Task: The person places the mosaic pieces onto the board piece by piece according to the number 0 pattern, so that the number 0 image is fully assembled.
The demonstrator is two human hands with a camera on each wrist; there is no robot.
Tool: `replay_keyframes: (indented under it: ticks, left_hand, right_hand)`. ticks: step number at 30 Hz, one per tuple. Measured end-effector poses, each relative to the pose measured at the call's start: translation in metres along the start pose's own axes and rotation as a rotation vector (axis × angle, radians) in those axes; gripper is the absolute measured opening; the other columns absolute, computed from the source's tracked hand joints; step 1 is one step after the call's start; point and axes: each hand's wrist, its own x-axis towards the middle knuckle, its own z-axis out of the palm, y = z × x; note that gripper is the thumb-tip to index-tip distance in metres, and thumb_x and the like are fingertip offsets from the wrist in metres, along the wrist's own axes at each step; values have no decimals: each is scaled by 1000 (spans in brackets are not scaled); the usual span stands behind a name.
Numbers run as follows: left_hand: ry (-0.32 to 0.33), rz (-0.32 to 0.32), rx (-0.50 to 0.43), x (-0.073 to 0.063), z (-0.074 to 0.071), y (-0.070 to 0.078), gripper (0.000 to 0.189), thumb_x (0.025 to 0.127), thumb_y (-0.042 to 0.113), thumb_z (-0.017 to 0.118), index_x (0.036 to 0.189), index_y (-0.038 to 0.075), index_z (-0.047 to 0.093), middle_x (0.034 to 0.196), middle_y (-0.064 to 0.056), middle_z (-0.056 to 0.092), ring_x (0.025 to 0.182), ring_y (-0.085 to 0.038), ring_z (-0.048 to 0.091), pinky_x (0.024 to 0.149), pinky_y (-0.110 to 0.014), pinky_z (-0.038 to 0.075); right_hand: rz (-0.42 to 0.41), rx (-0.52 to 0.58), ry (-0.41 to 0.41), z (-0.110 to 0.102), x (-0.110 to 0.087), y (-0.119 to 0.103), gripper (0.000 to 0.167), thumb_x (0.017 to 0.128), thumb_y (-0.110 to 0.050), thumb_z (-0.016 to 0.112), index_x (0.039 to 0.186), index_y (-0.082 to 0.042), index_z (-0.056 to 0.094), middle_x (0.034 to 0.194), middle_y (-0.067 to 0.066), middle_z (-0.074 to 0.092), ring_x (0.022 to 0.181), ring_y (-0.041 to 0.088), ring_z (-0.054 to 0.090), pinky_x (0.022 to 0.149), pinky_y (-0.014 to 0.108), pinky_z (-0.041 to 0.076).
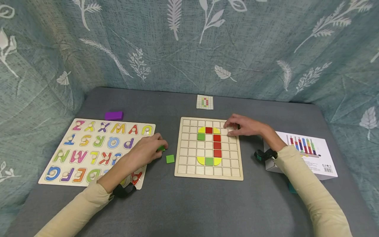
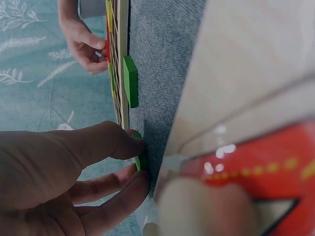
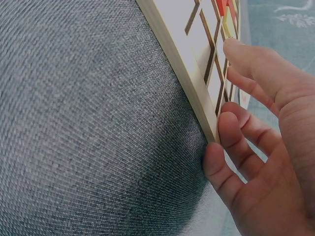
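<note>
My left hand (image 1: 145, 149) is at the right edge of the letter puzzle board, thumb and fingertips pinching a green square tile (image 2: 141, 160). Another green tile (image 1: 170, 159) lies on the cloth between that hand and the wooden grid board (image 1: 189, 169). On the grid, several red squares (image 1: 217, 145), green squares (image 1: 209, 161) and yellow rounded corner pieces (image 1: 201, 160) form a ring, with bare cells along part of its left side. My right hand (image 1: 245, 126) rests at the board's upper right corner, its fingers loosely bent and fingertips at the edge, holding no tile.
A small pattern card (image 1: 205, 102) with a similar ring lies behind the grid. The letter puzzle (image 1: 65, 151) with knobbed pieces fills the left side, a purple block (image 1: 113, 116) behind it. A white box (image 1: 324, 148) picturing a bead counter stands at right, partly behind the right forearm.
</note>
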Motion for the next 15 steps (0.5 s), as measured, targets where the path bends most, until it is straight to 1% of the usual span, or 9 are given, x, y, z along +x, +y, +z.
replay_keyframes:
  ticks: [9, 15]
  left_hand:
    - [14, 10, 23, 0, 0, 1, 18, 81, 5, 74, 99, 9, 72, 94, -8, 61, 68, -14, 48, 63, -29, 43]
    - [22, 17, 28, -1, 1, 2, 18, 81, 5, 74, 99, 8, 71, 93, -8, 61, 68, -14, 49, 64, -30, 43]
  right_hand:
    - [-1, 17, -3, 0, 0, 2, 29, 93, -19, 65, 119, -8, 63, 101, 10, 50, 85, 16, 45, 78, 35, 41]
    - [12, 38, -18, -1, 0, 1, 32, 91, -17, 67, 120, -7, 62, 102, 11, 49, 85, 18, 46, 78, 35, 40]
